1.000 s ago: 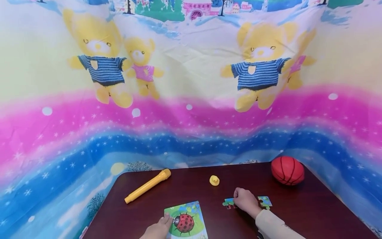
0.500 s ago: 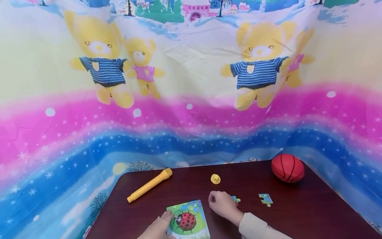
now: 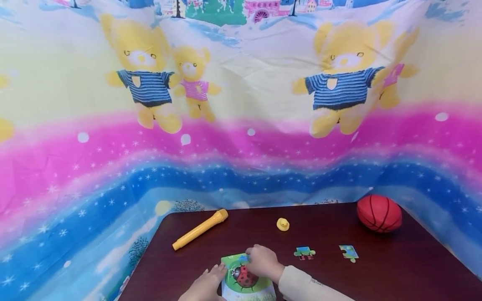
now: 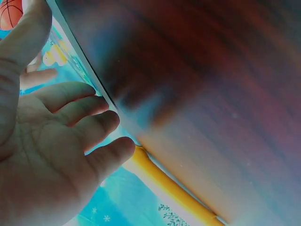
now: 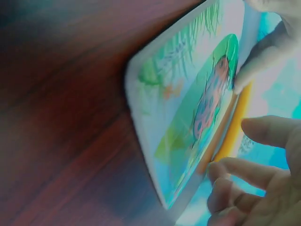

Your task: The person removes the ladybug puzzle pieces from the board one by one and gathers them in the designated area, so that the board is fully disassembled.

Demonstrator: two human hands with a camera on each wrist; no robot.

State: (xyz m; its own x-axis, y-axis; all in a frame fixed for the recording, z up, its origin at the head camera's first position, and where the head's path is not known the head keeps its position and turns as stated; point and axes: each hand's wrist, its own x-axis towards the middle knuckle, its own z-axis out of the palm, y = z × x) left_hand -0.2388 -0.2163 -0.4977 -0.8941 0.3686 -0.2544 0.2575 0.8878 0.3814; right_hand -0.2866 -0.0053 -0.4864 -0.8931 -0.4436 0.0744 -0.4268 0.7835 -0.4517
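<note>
In the head view, a board with a ladybug picture (image 3: 244, 276) lies on the dark table in front of me. My left hand (image 3: 205, 285) is at its left edge; the left wrist view shows the palm with straight fingers (image 4: 101, 125) by the rim. Over the upper right part of the board is my right hand (image 3: 263, 262), covering that corner. Seen from the right wrist, its fingers (image 5: 254, 172) are loosely bent, thumb and index apart, nothing visible between them. One jigsaw piece (image 3: 304, 252) and another jigsaw piece (image 3: 349, 252) lie to the right.
Behind the board rest a yellow toy microphone (image 3: 200, 230) at the left and a small yellow rubber duck (image 3: 283, 224). A red basketball (image 3: 379, 213) sits at the far right corner. A bear-printed cloth (image 3: 241, 167) hangs beyond the table (image 3: 248, 225).
My right hand has moved left from beside the two jigsaw pieces to above the ladybug board, uncovering the nearer piece. The left hand stays at the board's left edge. The head view has shifted slightly.
</note>
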